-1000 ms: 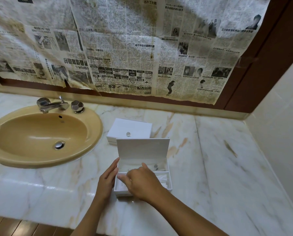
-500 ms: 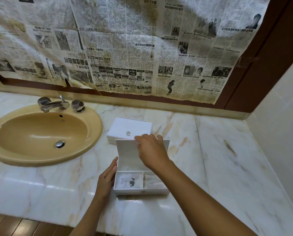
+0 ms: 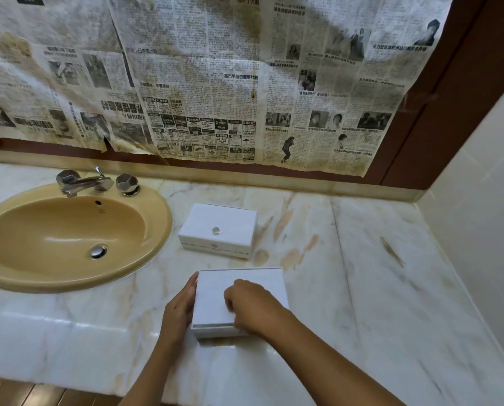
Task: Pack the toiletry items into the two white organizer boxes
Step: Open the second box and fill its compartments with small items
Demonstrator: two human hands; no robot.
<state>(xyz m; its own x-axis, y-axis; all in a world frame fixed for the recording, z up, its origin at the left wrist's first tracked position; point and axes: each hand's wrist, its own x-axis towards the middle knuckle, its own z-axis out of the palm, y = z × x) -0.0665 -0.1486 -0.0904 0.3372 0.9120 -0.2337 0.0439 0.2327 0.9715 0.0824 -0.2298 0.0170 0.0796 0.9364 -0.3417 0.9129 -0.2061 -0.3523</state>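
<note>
Two white organizer boxes stand on the marble counter. The near box (image 3: pixel 253 285) has its lid down. My left hand (image 3: pixel 180 309) lies with straight fingers against the box's left side. My right hand (image 3: pixel 253 309) rests on the front part of the lid, fingers curled down over the spot where the knob sits; the knob itself is hidden. The far box (image 3: pixel 218 230) stands farther back, lid down, a small clear knob on top. No toiletry items are visible outside the boxes.
A tan oval sink (image 3: pixel 66 235) with a chrome faucet (image 3: pixel 83 183) lies to the left. Newspaper (image 3: pixel 215 83) covers the wall behind. A tiled wall (image 3: pixel 479 215) bounds the marble counter (image 3: pixel 376 288) on the right.
The near box's lid stood upright with my right hand at its top edge; now the lid is down and my right hand lies on it. My left hand stayed at the box's side.
</note>
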